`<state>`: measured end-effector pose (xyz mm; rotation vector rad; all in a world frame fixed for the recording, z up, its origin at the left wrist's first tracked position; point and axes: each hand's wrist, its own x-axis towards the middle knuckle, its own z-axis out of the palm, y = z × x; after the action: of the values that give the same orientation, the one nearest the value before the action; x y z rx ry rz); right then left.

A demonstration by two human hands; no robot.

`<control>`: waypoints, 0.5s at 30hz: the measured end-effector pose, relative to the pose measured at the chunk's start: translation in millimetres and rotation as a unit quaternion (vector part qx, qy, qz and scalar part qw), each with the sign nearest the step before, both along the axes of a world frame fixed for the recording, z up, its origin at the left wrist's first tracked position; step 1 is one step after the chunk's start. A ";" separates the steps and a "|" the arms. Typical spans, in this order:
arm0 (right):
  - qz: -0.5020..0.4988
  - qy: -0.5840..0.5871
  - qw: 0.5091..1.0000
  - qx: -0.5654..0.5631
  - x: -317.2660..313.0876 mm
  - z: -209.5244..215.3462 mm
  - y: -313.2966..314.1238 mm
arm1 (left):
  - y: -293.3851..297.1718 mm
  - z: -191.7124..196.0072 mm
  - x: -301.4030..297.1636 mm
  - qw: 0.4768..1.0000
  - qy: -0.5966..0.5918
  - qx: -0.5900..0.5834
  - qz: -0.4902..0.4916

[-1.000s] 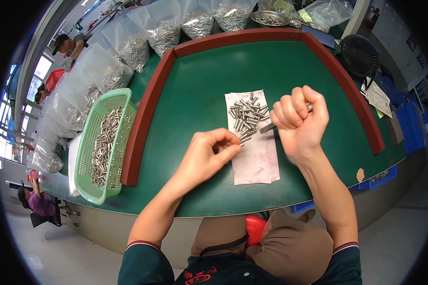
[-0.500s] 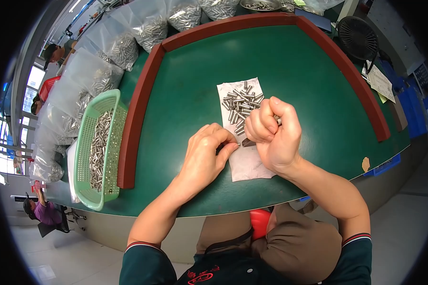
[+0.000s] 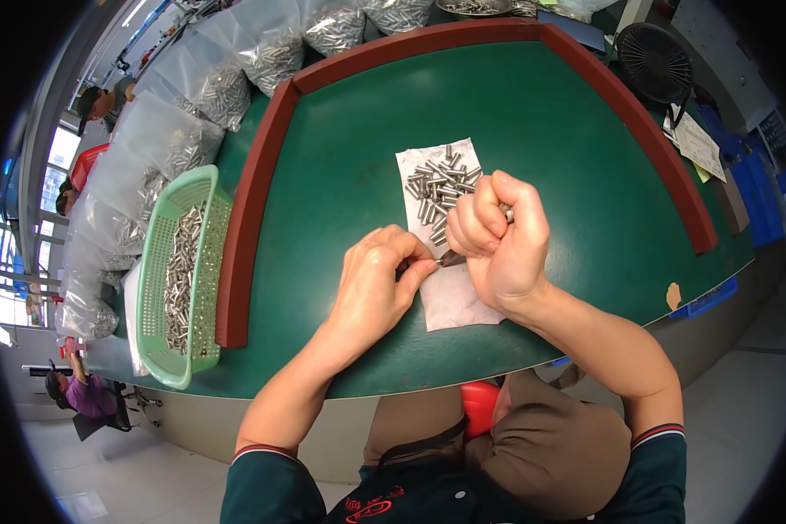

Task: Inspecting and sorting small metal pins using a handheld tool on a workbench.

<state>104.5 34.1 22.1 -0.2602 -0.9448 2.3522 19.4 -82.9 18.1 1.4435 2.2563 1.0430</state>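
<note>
Over a white cloth (image 3: 458,301) on the green table, my left hand (image 3: 380,275) pinches a small metal pin (image 3: 437,262) between thumb and forefinger, mostly hidden by the fingertips. My right hand (image 3: 502,240) is closed in a fist round a slim tool whose dark, flat tip (image 3: 451,258) sticks out toward the pin, touching it or nearly so. A metallic end of something shows at the top of that fist; most of the tool is hidden. Just beyond both hands, a loose pile of short metal pins (image 3: 441,185) lies on the cloth's far part.
Dark red wooden rails (image 3: 262,201) border the work area. At left stands a green plastic basket (image 3: 205,345) of metal pins, with clear bags (image 3: 275,52) of pins behind. A black fan (image 3: 653,65) and papers (image 3: 699,148) sit at right. Several people are in the left background.
The dark tip has come slightly closer to the pin in my left hand. My right fist has shifted a little upward and left; the left hand stays in place.
</note>
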 end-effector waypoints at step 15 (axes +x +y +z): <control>-0.016 -0.009 0.995 0.101 -3.5 -1.7 -8.3 | 0.4 -1.3 -0.6 0.998 0.052 0.039 -0.016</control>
<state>101.1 25.8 20.4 -0.2147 -1.1695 2.2076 18.7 -82.5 16.7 1.5959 2.2772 1.0822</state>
